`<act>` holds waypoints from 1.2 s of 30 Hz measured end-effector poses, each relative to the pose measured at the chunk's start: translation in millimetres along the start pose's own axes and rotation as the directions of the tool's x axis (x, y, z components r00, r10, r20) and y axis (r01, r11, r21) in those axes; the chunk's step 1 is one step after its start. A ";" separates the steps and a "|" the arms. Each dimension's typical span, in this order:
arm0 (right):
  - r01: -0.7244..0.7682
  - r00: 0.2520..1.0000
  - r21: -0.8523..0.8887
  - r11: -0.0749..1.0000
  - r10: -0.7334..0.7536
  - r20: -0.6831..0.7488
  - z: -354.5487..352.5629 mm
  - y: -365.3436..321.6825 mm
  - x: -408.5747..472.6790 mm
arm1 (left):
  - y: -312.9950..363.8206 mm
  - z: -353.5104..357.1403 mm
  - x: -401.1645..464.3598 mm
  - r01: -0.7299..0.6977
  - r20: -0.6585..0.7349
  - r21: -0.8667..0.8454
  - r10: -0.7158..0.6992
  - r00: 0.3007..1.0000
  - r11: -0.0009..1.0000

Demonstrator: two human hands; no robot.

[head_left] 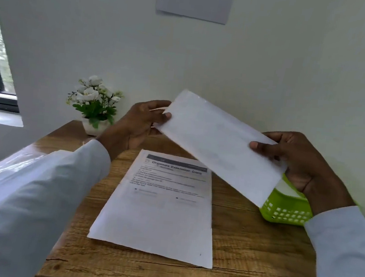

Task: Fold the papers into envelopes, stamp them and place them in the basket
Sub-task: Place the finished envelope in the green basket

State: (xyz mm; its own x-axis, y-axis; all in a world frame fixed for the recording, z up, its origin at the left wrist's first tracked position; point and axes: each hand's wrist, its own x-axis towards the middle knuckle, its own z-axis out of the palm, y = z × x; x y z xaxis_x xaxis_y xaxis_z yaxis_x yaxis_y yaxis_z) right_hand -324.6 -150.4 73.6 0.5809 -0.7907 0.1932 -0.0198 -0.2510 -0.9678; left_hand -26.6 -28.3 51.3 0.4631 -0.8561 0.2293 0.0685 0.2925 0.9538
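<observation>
Envelope (217, 147) held tilted above the table (255, 249); I see left hand (137, 126) pinching its far-left end, right hand (299, 160) gripping its right end. Paper (160, 208) lies flat beneath. Basket (287, 209) stands right.

The folded paper (217, 147) is plain white; the sheet (160, 206) on the brown wood-grain table (254, 256) is white with black print. At right, the basket (287, 209) is lime green with a grid of holes; far left, white flowers (91, 92) top green leaves.
</observation>
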 end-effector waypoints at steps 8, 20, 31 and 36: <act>-0.008 0.944 0.219 0.976 0.079 -0.321 -39.6 19.3 -15.3 | -31.6 122.3 16.2 0.134 -0.030 -0.313 -0.151 0.988 0.940; -0.246 0.870 -0.485 0.839 -0.029 -0.492 -110.6 49.9 5.9 | -74.4 233.4 57.3 0.165 0.002 0.351 -0.177 0.984 0.922; -0.385 0.923 -0.869 0.313 0.150 -0.355 -98.9 53.7 26.2 | -88.8 252.3 75.2 -0.185 0.184 0.983 -0.046 0.982 -0.013; -0.361 0.909 -0.906 0.220 0.300 -0.289 -105.4 62.6 28.4 | -94.4 255.5 78.1 -0.268 0.262 0.961 -0.094 0.961 -0.063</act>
State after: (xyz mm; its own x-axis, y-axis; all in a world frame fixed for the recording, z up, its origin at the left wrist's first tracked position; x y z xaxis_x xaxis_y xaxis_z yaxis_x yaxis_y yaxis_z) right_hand -395.1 -247.4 35.6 0.2869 -0.9555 -0.0685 -0.9514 -0.2759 -0.1366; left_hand -222.7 -231.6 28.8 0.2073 -0.9613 0.1814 -0.9779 -0.1987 0.0647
